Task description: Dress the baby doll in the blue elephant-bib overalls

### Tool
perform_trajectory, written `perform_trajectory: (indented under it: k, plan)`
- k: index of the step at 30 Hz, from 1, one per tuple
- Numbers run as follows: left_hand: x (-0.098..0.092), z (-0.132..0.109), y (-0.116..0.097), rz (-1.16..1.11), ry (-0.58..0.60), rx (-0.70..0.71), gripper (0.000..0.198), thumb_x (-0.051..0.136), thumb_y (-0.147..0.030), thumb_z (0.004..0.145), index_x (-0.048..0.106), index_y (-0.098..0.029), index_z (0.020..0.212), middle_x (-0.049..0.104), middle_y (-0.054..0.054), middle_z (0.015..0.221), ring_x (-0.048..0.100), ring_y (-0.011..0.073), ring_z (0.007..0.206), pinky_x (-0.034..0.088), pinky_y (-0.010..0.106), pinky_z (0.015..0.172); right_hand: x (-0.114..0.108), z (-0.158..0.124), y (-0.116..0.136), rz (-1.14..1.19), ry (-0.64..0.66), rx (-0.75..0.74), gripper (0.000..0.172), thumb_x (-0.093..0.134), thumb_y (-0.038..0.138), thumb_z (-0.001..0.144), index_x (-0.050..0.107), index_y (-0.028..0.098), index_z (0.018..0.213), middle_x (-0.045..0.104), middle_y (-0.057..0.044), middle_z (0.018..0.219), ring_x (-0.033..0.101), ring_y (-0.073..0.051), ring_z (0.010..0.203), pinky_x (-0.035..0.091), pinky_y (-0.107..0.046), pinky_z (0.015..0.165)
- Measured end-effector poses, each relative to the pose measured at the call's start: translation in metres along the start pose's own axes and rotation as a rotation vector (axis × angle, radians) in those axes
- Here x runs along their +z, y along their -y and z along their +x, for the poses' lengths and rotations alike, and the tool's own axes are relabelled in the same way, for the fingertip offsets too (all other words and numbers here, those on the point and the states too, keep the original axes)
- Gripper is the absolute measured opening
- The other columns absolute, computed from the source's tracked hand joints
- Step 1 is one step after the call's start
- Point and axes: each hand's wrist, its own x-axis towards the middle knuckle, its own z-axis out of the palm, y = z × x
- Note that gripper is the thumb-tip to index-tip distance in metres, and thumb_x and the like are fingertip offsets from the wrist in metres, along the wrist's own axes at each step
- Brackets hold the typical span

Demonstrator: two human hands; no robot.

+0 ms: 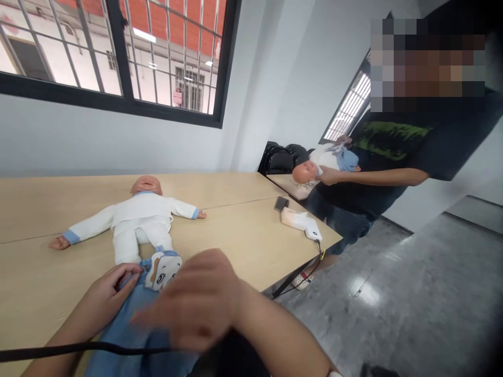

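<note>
A baby doll (143, 214) in a white outfit with blue cuffs lies on its back, its head toward the wall and its arms spread. Light-blue trousers (121, 309) with a cartoon animal patch (167, 267) reach from the doll's lower legs toward me. My left hand (108, 290) is closed on the left side of the waistband, thumb against the cloth. Over the right side of the trousers, my right hand (200, 298) is smeared by motion, so its fingers and any hold on the cloth cannot be made out.
On the wooden table (231, 241) lie a white handheld device (301, 222) with a cable and a small dark box (282, 203). A person (393, 141) at the right holds another doll (306, 172). A black cable (78, 348) crosses in front of me. Black chairs (279, 159) stand behind.
</note>
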Motion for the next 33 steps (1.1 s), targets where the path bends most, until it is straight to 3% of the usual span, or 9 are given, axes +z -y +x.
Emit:
perform_trajectory:
  k: [2,4,7,9,12,17,26,33]
  plan:
    - [0.001,0.003,0.005,0.03,-0.016,0.025,0.048,0.056,-0.064,0.092,0.069,-0.021,0.109,0.075,0.004,0.106,0.068,0.0213,0.096,0.054,0.024,0.078,0.021,-0.015,-0.045,0.032,0.081,0.088,0.035,0.048,0.026,0.089,0.076,0.037,0.107,0.075,0.005,0.082,0.071,-0.012,0.075,0.056,-0.022,0.072]
    - [0.002,0.005,0.009,0.048,-0.037,0.049,0.05,0.056,-0.066,0.091,0.07,-0.022,0.11,0.075,0.004,0.107,0.068,0.0217,0.098,0.054,0.024,0.075,0.046,-0.041,-0.093,0.053,0.031,0.389,0.038,0.043,0.017,0.087,0.077,0.026,0.101,0.076,-0.001,0.085,0.069,-0.015,0.075,0.055,-0.026,0.076]
    - [0.003,0.005,0.013,0.051,-0.043,0.062,0.048,0.056,-0.065,0.092,0.07,-0.023,0.111,0.075,0.004,0.109,0.069,0.0212,0.1,0.055,0.023,0.075,0.073,-0.083,-0.15,0.002,0.037,0.762,0.031,0.049,0.012,0.082,0.077,0.021,0.091,0.076,-0.004,0.084,0.066,-0.018,0.076,0.052,-0.028,0.079]
    - [0.003,0.004,0.015,0.04,-0.034,0.061,0.048,0.056,-0.066,0.091,0.071,-0.024,0.11,0.075,0.003,0.109,0.069,0.0209,0.1,0.056,0.022,0.077,0.081,-0.102,-0.17,0.033,-0.009,0.918,0.032,0.048,0.012,0.083,0.077,0.021,0.091,0.073,-0.002,0.079,0.063,-0.017,0.071,0.05,-0.027,0.075]
    - [0.003,0.005,0.021,0.029,-0.033,0.046,0.048,0.057,-0.067,0.09,0.07,-0.025,0.109,0.075,0.002,0.109,0.069,0.0204,0.101,0.056,0.022,0.082,0.085,-0.113,-0.179,0.109,-0.071,1.014,0.032,0.047,0.013,0.085,0.077,0.02,0.093,0.07,0.0,0.076,0.057,-0.015,0.066,0.046,-0.025,0.068]
    - [0.004,0.006,0.034,0.037,-0.026,0.043,0.046,0.058,-0.067,0.09,0.07,-0.026,0.108,0.075,0.0,0.107,0.07,0.0196,0.101,0.056,0.021,0.083,0.086,-0.114,-0.181,0.142,-0.064,1.05,0.032,0.047,0.014,0.086,0.077,0.019,0.093,0.066,0.001,0.07,0.053,-0.015,0.061,0.042,-0.024,0.06]
    - [0.005,0.009,0.036,0.013,-0.051,0.053,0.047,0.06,-0.068,0.088,0.071,-0.025,0.104,0.076,0.002,0.1,0.071,0.0195,0.091,0.058,0.022,0.074,0.088,-0.116,-0.183,0.14,-0.035,1.046,0.03,0.049,0.011,0.086,0.077,0.022,0.089,0.072,0.0,0.08,0.062,-0.015,0.074,0.048,-0.024,0.074]
    - [0.006,0.01,0.039,-0.02,-0.047,0.042,0.048,0.06,-0.067,0.089,0.07,-0.023,0.106,0.076,0.004,0.103,0.072,0.0219,0.097,0.059,0.024,0.075,0.089,-0.116,-0.183,0.135,-0.032,1.043,0.032,0.048,0.01,0.086,0.077,0.023,0.09,0.074,0.001,0.084,0.063,-0.015,0.075,0.048,-0.024,0.077]
